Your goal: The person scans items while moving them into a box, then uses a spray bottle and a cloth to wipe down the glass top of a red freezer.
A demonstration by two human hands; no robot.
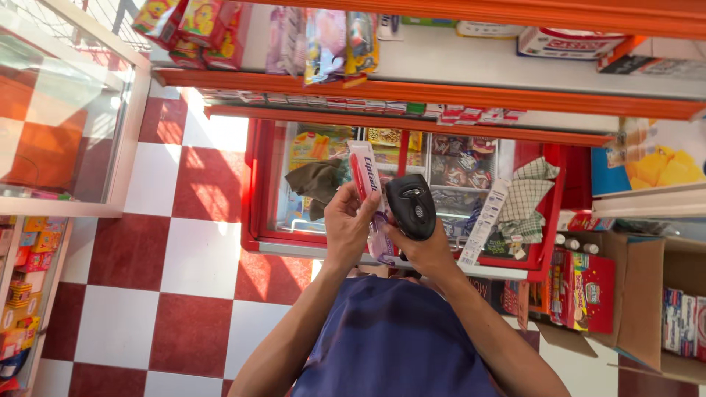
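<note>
Both your arms reach forward and upward in the head view, bare from the short sleeves down, elbows bent and forearms converging toward the middle. Your left hand (348, 224) is raised with the wrist straight, fingers curled and thumb pressed in a closed pinch grip. Your right hand (425, 248) sits just beside it, almost touching, slightly lower, with fingers wrapped tight in a fist-like clasp and the back of the hand turned toward you. Both wrists are level with each other.
</note>
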